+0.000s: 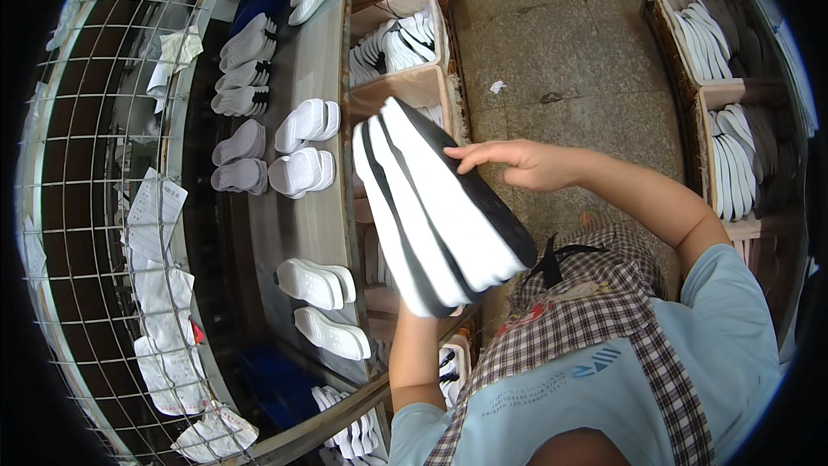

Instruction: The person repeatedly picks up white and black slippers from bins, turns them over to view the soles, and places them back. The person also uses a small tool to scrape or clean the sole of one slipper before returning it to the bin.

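Observation:
A stack of several shoe soles [431, 207], white with black and grey ones between, is held tilted in front of my body. My left forearm [415, 358] reaches up under the stack's lower end; the stack hides that hand's fingers, but it bears the soles from below. My right hand [539, 166] is on the right side, with its forefinger stretched out and its fingertips touching the edge of the outermost black sole [466, 174]. The other fingers are loosely bent, and that hand grips nothing.
A grey shelf [304, 60] on my left carries pairs of white soles [302, 171] and grey soles [240, 164]. Bins of soles [405, 41] stand beside it, more bins [729, 155] at the right. Wire mesh [86, 207] with papers runs along the far left. Stone floor [552, 52] lies between.

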`<move>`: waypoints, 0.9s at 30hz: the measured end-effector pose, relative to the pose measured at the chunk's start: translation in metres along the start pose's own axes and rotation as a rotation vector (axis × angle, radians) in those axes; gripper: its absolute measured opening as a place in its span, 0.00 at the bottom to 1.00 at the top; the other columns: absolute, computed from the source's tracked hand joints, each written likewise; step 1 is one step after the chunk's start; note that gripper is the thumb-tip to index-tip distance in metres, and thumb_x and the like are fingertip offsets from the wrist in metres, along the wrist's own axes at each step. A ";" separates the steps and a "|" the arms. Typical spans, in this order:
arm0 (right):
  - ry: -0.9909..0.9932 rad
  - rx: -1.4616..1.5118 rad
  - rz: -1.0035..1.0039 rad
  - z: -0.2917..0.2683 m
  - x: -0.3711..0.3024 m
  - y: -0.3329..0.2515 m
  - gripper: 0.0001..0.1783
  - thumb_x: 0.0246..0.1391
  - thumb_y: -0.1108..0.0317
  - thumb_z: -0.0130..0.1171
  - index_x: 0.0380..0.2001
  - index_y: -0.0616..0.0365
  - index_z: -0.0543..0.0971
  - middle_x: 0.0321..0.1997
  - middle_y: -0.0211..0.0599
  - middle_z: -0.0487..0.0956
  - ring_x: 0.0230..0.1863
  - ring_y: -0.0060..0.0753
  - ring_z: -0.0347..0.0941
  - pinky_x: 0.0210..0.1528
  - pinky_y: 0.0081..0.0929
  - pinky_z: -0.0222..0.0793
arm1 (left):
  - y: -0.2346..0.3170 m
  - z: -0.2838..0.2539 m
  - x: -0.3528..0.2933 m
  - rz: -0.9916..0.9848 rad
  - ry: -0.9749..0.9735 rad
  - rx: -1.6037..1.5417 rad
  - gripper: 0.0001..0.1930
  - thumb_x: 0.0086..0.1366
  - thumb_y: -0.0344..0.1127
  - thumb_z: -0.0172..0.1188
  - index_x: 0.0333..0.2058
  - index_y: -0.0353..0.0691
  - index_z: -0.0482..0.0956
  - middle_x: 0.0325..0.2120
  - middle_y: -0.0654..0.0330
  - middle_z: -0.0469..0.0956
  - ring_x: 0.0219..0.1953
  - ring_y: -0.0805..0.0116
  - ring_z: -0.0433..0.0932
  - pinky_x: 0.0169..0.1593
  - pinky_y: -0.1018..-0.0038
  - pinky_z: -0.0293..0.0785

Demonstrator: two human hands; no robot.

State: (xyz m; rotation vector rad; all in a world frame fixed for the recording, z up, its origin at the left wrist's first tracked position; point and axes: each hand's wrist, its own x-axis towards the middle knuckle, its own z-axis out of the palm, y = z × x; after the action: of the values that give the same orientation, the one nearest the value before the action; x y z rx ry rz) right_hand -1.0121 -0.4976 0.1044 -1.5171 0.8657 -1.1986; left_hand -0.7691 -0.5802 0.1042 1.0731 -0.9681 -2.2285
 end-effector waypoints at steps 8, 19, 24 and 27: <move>0.348 0.284 0.007 0.052 -0.006 0.001 0.25 0.48 0.62 0.59 0.47 0.60 0.64 0.63 0.53 0.57 0.62 0.47 0.57 0.61 0.40 0.56 | -0.004 0.003 0.011 -0.022 -0.074 -0.119 0.28 0.63 0.37 0.54 0.60 0.41 0.58 0.57 0.60 0.62 0.53 0.61 0.67 0.55 0.62 0.68; 0.543 1.303 0.226 0.023 -0.025 0.011 0.40 0.43 0.56 0.49 0.57 0.69 0.60 0.41 0.54 0.77 0.33 0.38 0.80 0.31 0.25 0.81 | -0.004 0.011 0.006 -0.007 -0.733 -0.714 0.28 0.61 0.35 0.56 0.60 0.43 0.59 0.54 0.61 0.65 0.48 0.63 0.70 0.49 0.62 0.75; 0.454 0.783 0.311 0.048 -0.009 0.016 0.44 0.37 0.61 0.52 0.60 0.66 0.56 0.55 0.48 0.68 0.55 0.37 0.68 0.50 0.29 0.70 | -0.013 0.020 0.000 0.064 -0.215 -0.341 0.31 0.60 0.35 0.59 0.60 0.42 0.58 0.47 0.60 0.67 0.43 0.65 0.72 0.45 0.63 0.78; 0.427 0.956 0.233 0.060 -0.005 0.017 0.45 0.35 0.64 0.54 0.61 0.66 0.55 0.55 0.54 0.67 0.54 0.40 0.68 0.54 0.34 0.68 | -0.018 0.018 0.004 0.067 -0.247 -0.351 0.32 0.59 0.35 0.60 0.61 0.41 0.57 0.43 0.60 0.67 0.41 0.66 0.72 0.43 0.64 0.79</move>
State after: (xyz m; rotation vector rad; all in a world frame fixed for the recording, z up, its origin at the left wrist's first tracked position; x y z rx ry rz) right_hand -0.9546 -0.4822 0.0848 -0.3895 0.5605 -1.4752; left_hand -0.7883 -0.5645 0.0969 0.6136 -0.6574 -2.3970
